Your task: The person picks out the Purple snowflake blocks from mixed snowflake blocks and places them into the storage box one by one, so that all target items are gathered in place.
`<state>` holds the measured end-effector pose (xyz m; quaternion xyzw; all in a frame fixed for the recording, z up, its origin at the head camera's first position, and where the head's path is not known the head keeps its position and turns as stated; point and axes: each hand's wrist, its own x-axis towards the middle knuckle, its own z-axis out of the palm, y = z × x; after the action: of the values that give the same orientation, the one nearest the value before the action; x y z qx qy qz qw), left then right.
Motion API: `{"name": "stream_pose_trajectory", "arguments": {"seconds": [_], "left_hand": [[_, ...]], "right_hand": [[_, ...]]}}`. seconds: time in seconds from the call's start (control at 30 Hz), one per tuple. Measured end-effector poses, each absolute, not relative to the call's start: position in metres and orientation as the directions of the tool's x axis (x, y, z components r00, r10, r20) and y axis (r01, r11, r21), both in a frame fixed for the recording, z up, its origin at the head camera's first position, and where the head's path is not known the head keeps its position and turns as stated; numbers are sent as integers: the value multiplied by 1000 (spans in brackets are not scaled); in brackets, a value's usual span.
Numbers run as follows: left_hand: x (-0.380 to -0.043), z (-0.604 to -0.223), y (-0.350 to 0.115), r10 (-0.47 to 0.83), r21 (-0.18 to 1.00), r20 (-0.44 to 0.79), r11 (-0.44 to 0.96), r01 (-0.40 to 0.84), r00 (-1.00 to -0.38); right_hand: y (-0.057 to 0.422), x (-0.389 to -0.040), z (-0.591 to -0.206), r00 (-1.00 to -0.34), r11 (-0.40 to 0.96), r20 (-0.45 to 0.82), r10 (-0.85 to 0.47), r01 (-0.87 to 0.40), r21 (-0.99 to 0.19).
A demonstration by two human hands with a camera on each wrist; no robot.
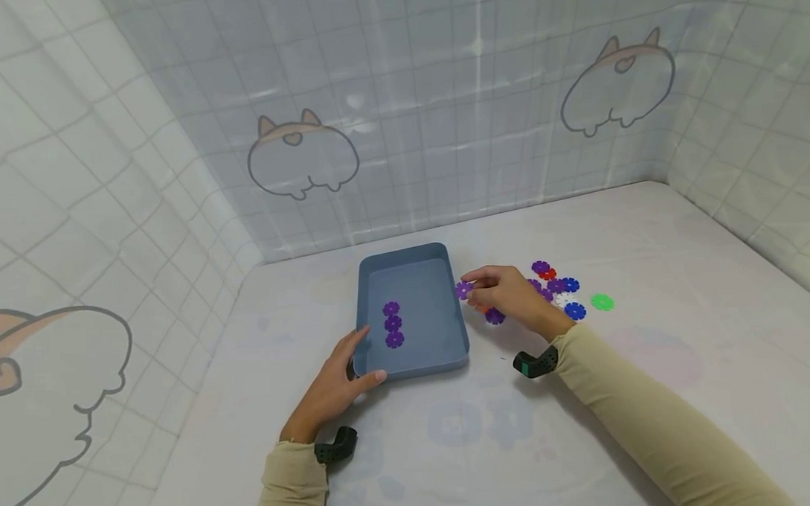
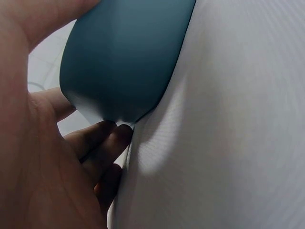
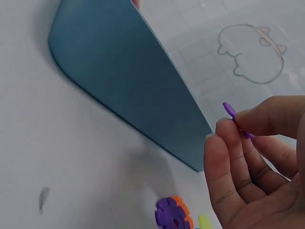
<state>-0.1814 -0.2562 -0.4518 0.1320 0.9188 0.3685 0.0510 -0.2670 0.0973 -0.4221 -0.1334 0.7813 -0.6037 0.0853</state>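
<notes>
My right hand (image 1: 510, 290) pinches a purple snowflake disc (image 1: 463, 290) between thumb and fingertips, just outside the right wall of a blue-grey tray (image 1: 435, 349). In the right wrist view the disc (image 3: 228, 109) is seen nearly edge-on, above the rim's level. My left hand (image 1: 332, 386) holds the tray's near left corner, fingers along the left side and thumb at the front rim. The left wrist view shows its fingers against the corner wall (image 2: 124, 57). Inside the tray, 3 purple discs (image 1: 393, 324) lie in a column.
Right of the tray lies a loose pile of snowflake discs in purple, red, white and blue (image 1: 574, 311). A green disc (image 1: 602, 302) lies at its right edge. A purple disc (image 3: 169, 213) overlaps an orange one beneath my right hand. Tiled-pattern sheeting (image 1: 408, 163) surrounds the white surface.
</notes>
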Motion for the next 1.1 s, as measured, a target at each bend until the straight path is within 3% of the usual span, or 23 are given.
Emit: {"name": "stream_pose_trajectory", "arguments": {"seconds": [0.4, 1.1], "left_hand": [[-180, -454, -259, 279, 695, 4, 690, 203, -960], [-181, -453, -257, 286, 697, 16, 684, 216, -958]], "right_hand": [[83, -272, -422, -935, 189, 63, -348, -136, -973], [71, -279, -416, -937, 120, 33, -349, -79, -990]]}}
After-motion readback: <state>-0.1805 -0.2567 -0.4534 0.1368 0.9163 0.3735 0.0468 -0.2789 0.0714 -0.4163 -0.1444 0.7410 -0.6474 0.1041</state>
